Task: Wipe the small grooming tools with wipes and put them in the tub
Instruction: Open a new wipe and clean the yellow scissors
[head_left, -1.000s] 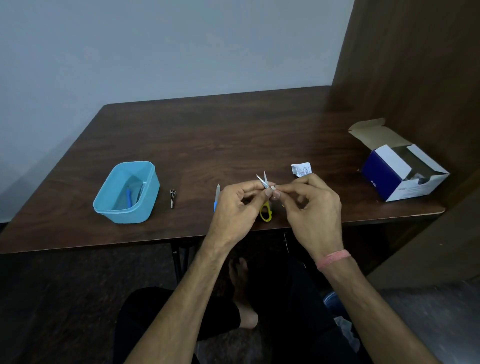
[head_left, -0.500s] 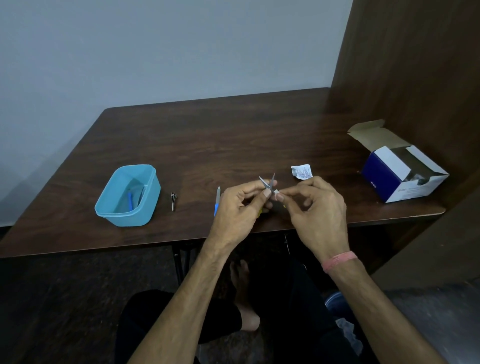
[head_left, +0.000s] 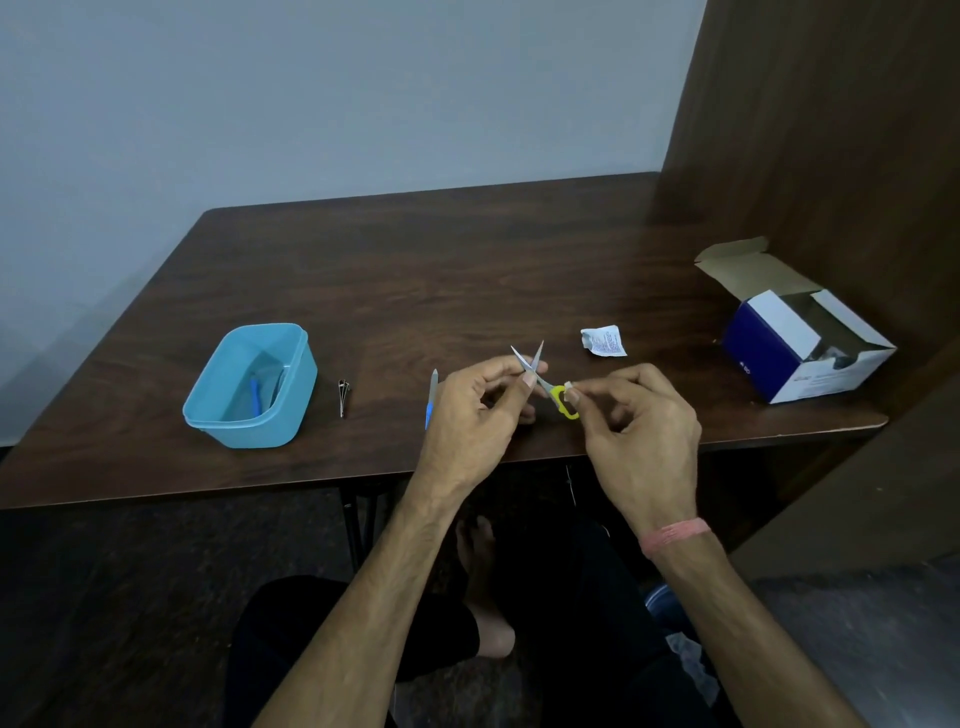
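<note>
Small scissors (head_left: 544, 382) with yellow handles and spread blades point away from me above the table's near edge. My left hand (head_left: 475, 415) pinches them near the pivot. My right hand (head_left: 639, 421) pinches a small folded white wipe (head_left: 569, 386) against the yellow handle. A nail file with a blue handle (head_left: 430, 397) lies just left of my left hand. Metal nail clippers (head_left: 343, 396) lie further left. The light blue tub (head_left: 252, 385) stands at the left with a blue-handled tool inside.
A torn white wipe wrapper (head_left: 603, 341) lies beyond my hands. An open blue and white cardboard box (head_left: 800, 345) sits at the table's right end beside a brown wooden panel (head_left: 831, 130). The dark wooden table (head_left: 415, 270) ends just under my wrists.
My right hand has slid the wipe from the blades down to the yellow handle. The handle, hidden half a second ago, now shows between my hands.
</note>
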